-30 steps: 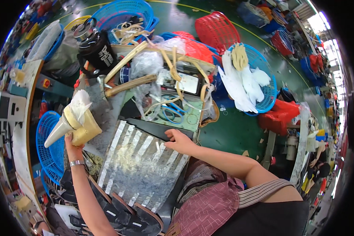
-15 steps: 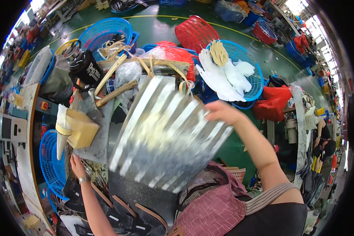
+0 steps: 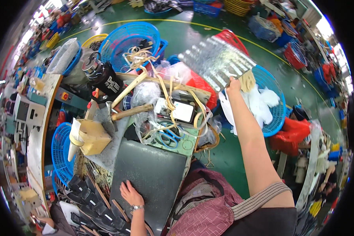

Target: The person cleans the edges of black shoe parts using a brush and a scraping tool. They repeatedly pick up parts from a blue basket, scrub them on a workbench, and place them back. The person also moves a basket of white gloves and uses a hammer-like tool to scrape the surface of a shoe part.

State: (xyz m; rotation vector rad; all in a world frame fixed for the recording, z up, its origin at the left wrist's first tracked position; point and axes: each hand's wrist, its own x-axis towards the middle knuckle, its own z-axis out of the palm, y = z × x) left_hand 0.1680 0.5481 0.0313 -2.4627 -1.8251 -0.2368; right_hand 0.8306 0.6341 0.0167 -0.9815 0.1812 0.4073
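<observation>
My right hand [image 3: 234, 85] is stretched far out to the right, its fingers closed on the near edge of a striped grey-and-white panel [image 3: 217, 59]. The panel is tilted in the air and slightly blurred, with a pale yellowish patch across its middle. It overlaps the red basket and part of the blue basket [image 3: 278, 114] holding white cut pieces [image 3: 259, 106]. My left hand [image 3: 130, 194] lies with fingers spread on the dark flat board [image 3: 151, 165] of the bench. Dark strap-like pieces [image 3: 88, 193] with brown edging lie beside that hand.
A hammer [image 3: 131, 112], a yellowish block [image 3: 91, 137] with a white cone and a black flask [image 3: 106, 80] are left of centre. Behind the board lie a phone [image 3: 183, 112], blue-handled scissors [image 3: 170, 137] and beige strips [image 3: 169, 94]. Another blue basket [image 3: 62, 149] stands left.
The striped panel has swung up and away to the right in my right hand, uncovering the dark board. My left hand has moved from the bench's left side onto the board.
</observation>
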